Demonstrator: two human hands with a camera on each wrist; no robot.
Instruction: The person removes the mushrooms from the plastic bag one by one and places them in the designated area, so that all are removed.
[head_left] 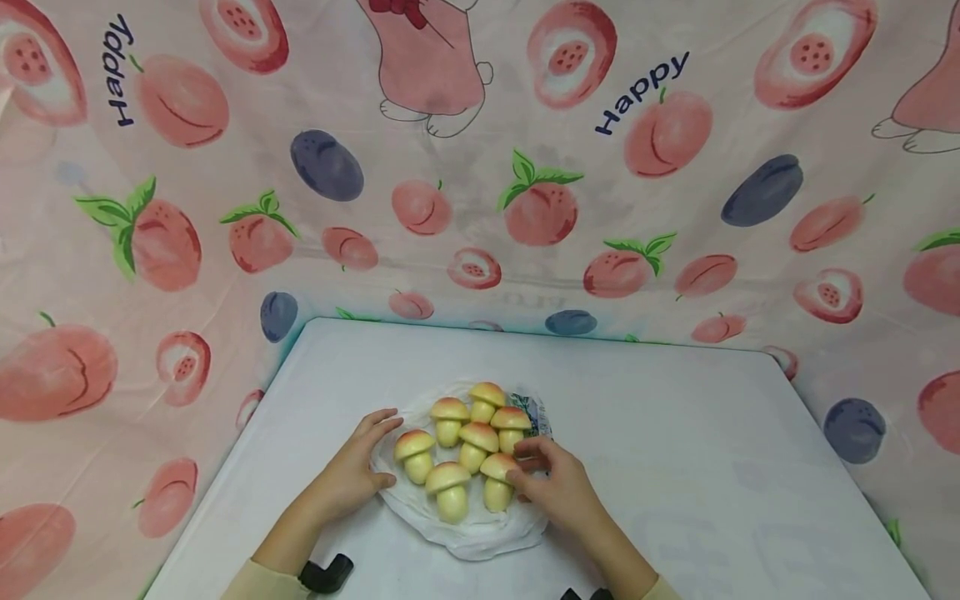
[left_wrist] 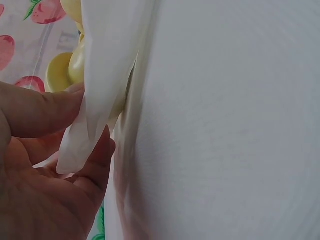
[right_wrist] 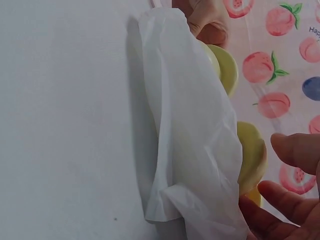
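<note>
Black wrist mount and pale sleeve sit nearest the head camera, lower left of centre. Seven yellow mushroom pieces lie in a white bag on the counter, lower centre. Key relation: the lower-right mushroom piece lies just left of the right hand's fingers; long axis runs up-down in the frame, cap uppermost. Right hand clearly the nearer. Its fingers are parted around the cap's side. Left hand: thumb and fingers spread at the bag's left rim; left wrist view adds a loose fold between them. Right wrist view shows a gap between thumb and cap, unclear from the head; only the head view shows all seven.
</note>
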